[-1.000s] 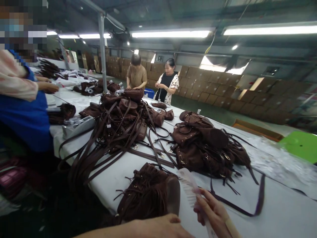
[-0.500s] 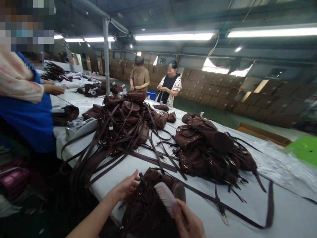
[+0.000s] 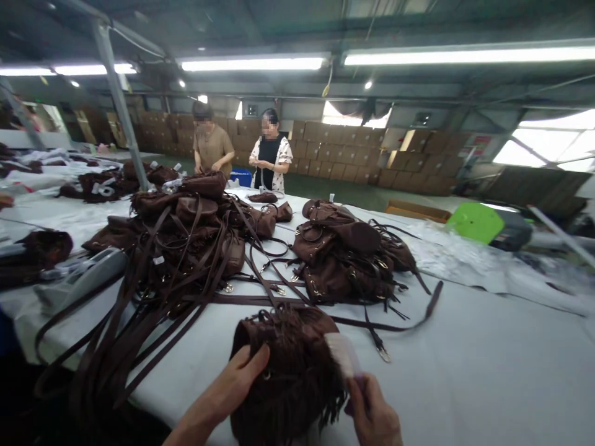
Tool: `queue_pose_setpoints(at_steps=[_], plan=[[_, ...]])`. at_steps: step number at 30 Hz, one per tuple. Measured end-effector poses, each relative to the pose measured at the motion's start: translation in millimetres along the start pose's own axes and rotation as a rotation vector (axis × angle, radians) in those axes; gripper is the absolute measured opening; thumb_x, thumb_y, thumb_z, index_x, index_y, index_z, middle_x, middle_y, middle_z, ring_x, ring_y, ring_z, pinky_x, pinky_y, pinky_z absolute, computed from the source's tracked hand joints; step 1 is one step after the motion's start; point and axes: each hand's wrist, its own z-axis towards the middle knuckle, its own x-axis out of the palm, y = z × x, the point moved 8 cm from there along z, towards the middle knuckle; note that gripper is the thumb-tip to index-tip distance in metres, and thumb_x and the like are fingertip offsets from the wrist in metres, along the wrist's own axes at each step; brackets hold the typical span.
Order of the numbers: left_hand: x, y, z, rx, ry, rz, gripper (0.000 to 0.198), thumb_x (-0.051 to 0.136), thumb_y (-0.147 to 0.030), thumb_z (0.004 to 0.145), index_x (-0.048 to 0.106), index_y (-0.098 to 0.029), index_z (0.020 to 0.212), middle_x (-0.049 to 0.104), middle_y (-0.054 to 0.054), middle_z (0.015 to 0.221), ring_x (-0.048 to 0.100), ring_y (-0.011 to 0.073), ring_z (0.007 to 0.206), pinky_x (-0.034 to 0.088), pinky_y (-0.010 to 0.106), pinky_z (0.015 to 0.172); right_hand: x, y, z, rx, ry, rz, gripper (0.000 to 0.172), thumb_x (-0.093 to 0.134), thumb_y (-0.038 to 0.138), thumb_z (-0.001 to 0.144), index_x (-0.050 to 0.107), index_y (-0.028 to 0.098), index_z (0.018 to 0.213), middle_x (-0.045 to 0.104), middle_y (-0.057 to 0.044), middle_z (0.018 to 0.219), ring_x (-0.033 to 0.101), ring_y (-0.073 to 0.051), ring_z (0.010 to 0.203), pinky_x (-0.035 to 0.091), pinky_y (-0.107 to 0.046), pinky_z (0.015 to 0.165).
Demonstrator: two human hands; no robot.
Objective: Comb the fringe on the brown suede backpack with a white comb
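A dark brown fringed bag [image 3: 290, 371] sits at the near edge of the white table, below the centre of the view. My left hand [image 3: 239, 378] grips its left side, thumb on the outside near the opening and the other fingers hidden. In my right hand [image 3: 374, 409] is a pale comb [image 3: 343, 354], held by its handle. Its teeth touch the fringe on the bag's right side, where strands hang down. A long brown strap [image 3: 409, 323] lies on the table behind the bag.
A large heap of brown bags [image 3: 186, 229] with trailing straps covers the table's left part; some straps hang over the edge. A second pile [image 3: 348, 254] lies right of centre. Clear plastic [image 3: 493, 254] lies far right. Two people stand across the table.
The view has swung right. My left hand has closed on the bag's side, and the bag has turned more upright. The comb has moved from above the bag to the fringe at its right.
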Motion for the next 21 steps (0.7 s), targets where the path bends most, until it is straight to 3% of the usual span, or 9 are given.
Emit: queue_pose_setpoints(at_steps=[3,6,8,11,14,16,18,21], plan=[[-8.7,-35,7,0.09,-0.179,0.054,0.054,0.061,-0.059,0.08,0.068,-0.015,0.109,0.069,0.011,0.118,0.049,0.0309,0.128,0.036,0.042,0.111,-40,-23,13,0.245,-0.144,0.156,0.045,0.048,0.071,0.083,0.045,0.026,0.085,0.067,-0.003,0.068,0.066,-0.023,0.055,0.054,-0.034,0.056],[-7.4,-20,23,0.013,-0.258,0.02,0.054,0.061,-0.06,0.08,0.065,-0.016,0.113,0.066,0.013,0.124,0.048,0.0306,0.131,0.035,0.044,0.112,-56,-24,3,0.331,-0.251,0.222,0.045,0.048,0.068,0.085,0.048,0.025,0.093,0.069,-0.003,0.067,0.069,-0.024,0.062,0.055,-0.033,0.061],[-1.3,5,32,-0.064,-0.263,-0.06,0.058,0.059,-0.062,0.08,0.062,-0.017,0.117,0.065,0.015,0.125,0.051,0.031,0.127,0.039,0.047,0.109,-46,-9,-9,0.266,-0.26,0.173,0.049,0.046,0.069,0.086,0.051,0.023,0.103,0.069,-0.002,0.064,0.068,-0.024,0.062,0.053,-0.032,0.061],[15.6,32,37,-0.112,-0.184,-0.181,0.064,0.055,-0.065,0.081,0.057,-0.018,0.124,0.066,0.016,0.12,0.059,0.0311,0.118,0.047,0.049,0.102,-3,19,-26,0.102,-0.158,0.168,0.056,0.043,0.065,0.09,0.053,0.019,0.121,0.067,-0.003,0.06,0.066,-0.023,0.055,0.051,-0.03,0.057],[27.3,40,30,-0.122,-0.118,-0.189,0.069,0.05,-0.07,0.08,0.057,-0.018,0.125,0.069,0.015,0.114,0.063,0.0318,0.112,0.051,0.047,0.097,47,44,-35,-0.18,0.041,0.078,0.047,0.041,0.052,0.096,0.056,0.019,0.126,0.069,-0.006,0.062,0.065,-0.022,0.051,0.047,-0.027,0.048],[27.6,38,24,-0.109,-0.104,-0.163,0.072,0.047,-0.074,0.079,0.058,-0.019,0.124,0.07,0.014,0.111,0.063,0.0323,0.111,0.051,0.046,0.096,68,53,-37,-0.382,0.096,-0.08,0.041,0.04,0.044,0.098,0.062,0.021,0.124,0.068,-0.007,0.059,0.063,-0.021,0.046,0.043,-0.025,0.044],[21.7,34,18,-0.098,-0.111,-0.141,0.075,0.045,-0.076,0.078,0.058,-0.019,0.126,0.07,0.014,0.108,0.063,0.0329,0.11,0.052,0.046,0.095,70,48,-30,-0.476,0.032,-0.211,0.04,0.039,0.039,0.099,0.066,0.02,0.121,0.067,-0.007,0.056,0.062,-0.02,0.044,0.044,-0.026,0.046],[-0.2,30,12,-0.11,-0.207,-0.101,0.077,0.044,-0.077,0.077,0.056,-0.02,0.128,0.072,0.013,0.104,0.064,0.0345,0.108,0.052,0.05,0.093,42,17,-5,-0.329,-0.081,-0.225,0.04,0.039,0.037,0.096,0.07,0.019,0.113,0.07,-0.01,0.063,0.065,-0.022,0.052,0.048,-0.029,0.054]])
